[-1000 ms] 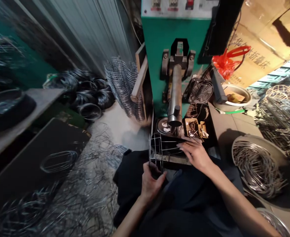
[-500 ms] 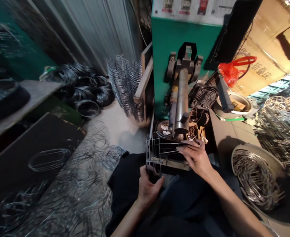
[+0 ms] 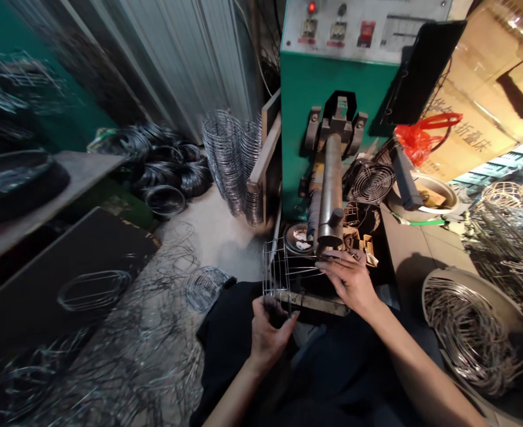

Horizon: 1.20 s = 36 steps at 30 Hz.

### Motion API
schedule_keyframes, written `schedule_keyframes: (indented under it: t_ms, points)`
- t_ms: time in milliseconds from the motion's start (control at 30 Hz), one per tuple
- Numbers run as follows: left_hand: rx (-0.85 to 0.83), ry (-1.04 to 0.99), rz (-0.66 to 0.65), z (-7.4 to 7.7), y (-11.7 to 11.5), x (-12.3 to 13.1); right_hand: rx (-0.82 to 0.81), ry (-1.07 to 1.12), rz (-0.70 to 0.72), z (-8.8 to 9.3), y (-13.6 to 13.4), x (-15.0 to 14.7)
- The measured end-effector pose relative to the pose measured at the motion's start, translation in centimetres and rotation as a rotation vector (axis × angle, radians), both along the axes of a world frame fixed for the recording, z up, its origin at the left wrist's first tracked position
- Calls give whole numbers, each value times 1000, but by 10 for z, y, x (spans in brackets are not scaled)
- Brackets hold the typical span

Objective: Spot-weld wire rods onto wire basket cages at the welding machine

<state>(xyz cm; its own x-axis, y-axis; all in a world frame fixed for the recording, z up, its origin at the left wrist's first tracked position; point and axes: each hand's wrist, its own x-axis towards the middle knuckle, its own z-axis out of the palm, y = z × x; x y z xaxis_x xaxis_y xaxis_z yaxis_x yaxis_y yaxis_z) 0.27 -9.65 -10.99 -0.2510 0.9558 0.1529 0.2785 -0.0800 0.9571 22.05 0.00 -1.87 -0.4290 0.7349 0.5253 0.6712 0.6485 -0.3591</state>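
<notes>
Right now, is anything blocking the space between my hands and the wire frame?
Nothing visible does: your left hand grips the near end of the wire frame, and your right hand is at its long wires, by the metal cylinder's lower end.

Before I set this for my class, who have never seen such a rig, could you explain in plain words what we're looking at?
There is no robot here: a person works with bare hands, seen from a camera worn on the head, looking forward and down.

The left hand holds the near end of a small wire frame. The right hand has its fingers at the frame's other side; how firmly they grip is hard to tell. Just above them, a metal cylinder juts from a green machine.

On the right, a round basin holds bent wires. On the left, a wire loop lies on a dark board.
</notes>
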Motion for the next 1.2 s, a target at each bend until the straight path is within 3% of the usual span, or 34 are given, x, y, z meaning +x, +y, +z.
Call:
schedule_keyframes:
  t_ms: [300,633,767,900,1033,1200]
  points:
    - [-5,-28,-28,-4,6,-5,-36,64,-119,-3,-1,1]
    - [27,-32,-117,-8,44,-25,-50,124,-171,-6,18,4]
    - [106,-14,2,-13,42,-23,-68,192,-238,-3,0,21]
    - [21,81,13,-8,33,-19,-157,210,-449,-5,-34,71]
    - [-124,51,-65,18,5,-26,-248,68,-876,-26,-90,157]
    - [-465,-88,-409,52,-30,-57,-522,-217,-1317,-70,-193,273]
